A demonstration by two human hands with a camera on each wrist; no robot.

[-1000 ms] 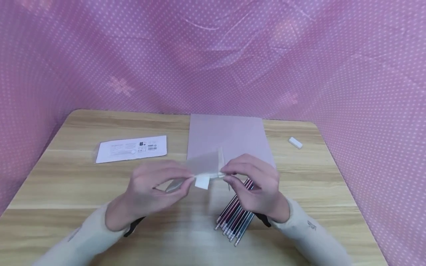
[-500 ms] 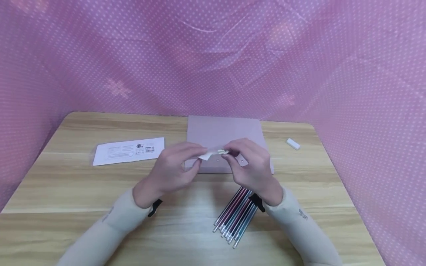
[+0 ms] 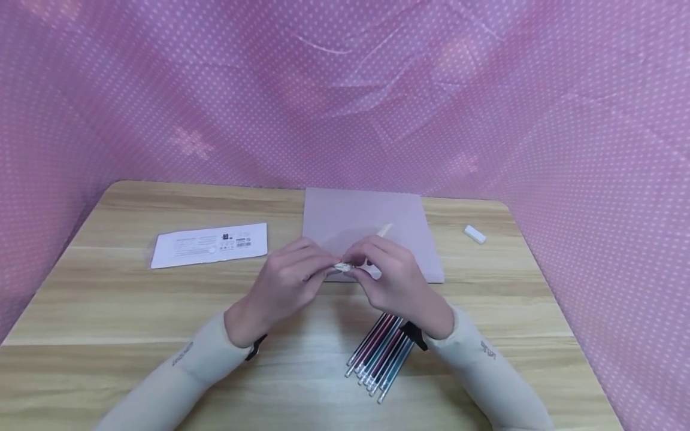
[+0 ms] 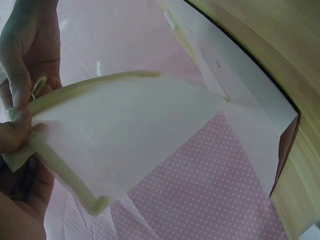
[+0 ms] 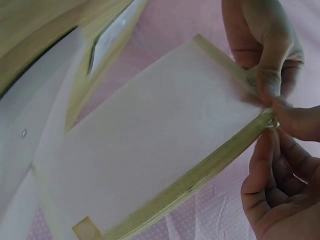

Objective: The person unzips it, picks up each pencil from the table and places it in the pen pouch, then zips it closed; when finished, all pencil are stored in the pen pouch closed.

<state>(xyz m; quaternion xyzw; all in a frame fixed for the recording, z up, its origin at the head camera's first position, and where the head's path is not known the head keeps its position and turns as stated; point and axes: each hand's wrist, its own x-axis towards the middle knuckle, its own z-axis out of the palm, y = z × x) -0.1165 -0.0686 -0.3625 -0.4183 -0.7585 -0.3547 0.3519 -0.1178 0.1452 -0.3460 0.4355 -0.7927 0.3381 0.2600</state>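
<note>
The left hand pinches a sheer pouch between thumb and fingers, and the right hand pinches it just beside — their fingertips nearly meet. The pouch is held up off the table; its two yellowish edges run together at the fingers, as the wrist views show, while from above the hands hide most of it. Taking those fingertips as the middle of a dial, a flat lilac panel lies beyond them at one o'clock. Pencils lie in a slanting bunch at five, their far ends hidden under the right hand. A white packet with black print sits near nine — well apart — and a small white block between two and three. Pink dotted cloth hangs behind everything at twelve.
</note>
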